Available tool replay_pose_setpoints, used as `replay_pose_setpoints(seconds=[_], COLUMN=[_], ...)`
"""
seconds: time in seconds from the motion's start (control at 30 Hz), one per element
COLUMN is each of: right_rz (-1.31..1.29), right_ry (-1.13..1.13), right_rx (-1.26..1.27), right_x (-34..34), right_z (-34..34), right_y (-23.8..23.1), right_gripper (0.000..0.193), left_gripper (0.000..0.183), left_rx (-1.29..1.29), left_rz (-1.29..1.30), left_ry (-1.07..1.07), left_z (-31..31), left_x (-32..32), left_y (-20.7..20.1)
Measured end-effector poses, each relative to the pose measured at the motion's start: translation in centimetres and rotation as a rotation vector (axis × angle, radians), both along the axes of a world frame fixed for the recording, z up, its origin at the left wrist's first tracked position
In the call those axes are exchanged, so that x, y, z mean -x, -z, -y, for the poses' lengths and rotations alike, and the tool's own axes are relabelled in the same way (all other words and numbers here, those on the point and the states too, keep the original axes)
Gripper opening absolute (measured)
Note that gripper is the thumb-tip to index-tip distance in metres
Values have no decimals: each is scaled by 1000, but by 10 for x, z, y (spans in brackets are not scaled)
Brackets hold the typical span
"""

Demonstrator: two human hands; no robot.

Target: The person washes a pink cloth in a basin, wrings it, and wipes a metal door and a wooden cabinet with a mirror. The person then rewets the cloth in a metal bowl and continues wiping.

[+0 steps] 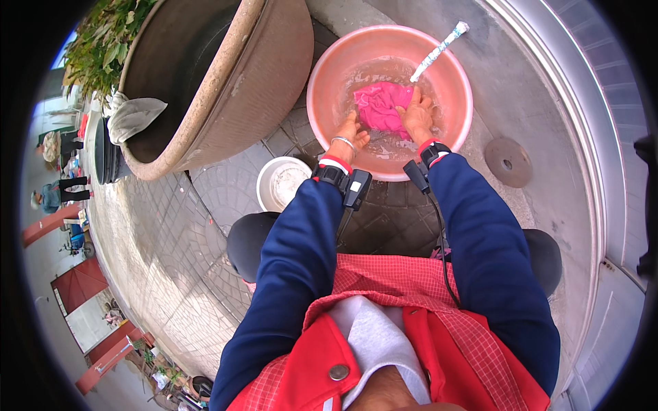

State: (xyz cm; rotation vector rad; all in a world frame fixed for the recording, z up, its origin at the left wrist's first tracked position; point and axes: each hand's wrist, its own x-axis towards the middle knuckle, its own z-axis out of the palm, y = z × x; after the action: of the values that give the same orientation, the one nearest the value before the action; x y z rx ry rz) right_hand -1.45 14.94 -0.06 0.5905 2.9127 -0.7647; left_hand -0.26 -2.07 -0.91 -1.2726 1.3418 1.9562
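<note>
In the basin (336, 61), a cloth (381, 108) lies in water (387, 67); on the basin's right side, the right hand (417, 118), fingers parted, touches it; near left, the left hand (349, 132), fingers loosely spread.

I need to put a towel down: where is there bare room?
Bare paving left of the white bowl, this side of the large vat; grey concrete right of the pink basin, beyond the round disc. Crowded: inside the basin, with left hand, right hand and pink cloth.

White tube (439, 53): bluish marks too small to read; no legible text, numbers, signs elsewhere.
</note>
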Motion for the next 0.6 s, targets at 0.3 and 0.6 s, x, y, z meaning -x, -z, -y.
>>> replay_pose_setpoints(seconds=[0.3, 0.6], right_rz=[-18, -146], right_ry=[-543, -201], right_rx=[555, 392], right_x=[-34, -3], right_z=[93, 45], right_y=[-75, -46], right_gripper=[36, 27], left_gripper=[57, 32], left_rx=[-507, -23], left_rz=[-177, -381], left_ry=[-119, -196], left_z=[33, -32], left_x=[-5, 1], left_y=[-25, -24])
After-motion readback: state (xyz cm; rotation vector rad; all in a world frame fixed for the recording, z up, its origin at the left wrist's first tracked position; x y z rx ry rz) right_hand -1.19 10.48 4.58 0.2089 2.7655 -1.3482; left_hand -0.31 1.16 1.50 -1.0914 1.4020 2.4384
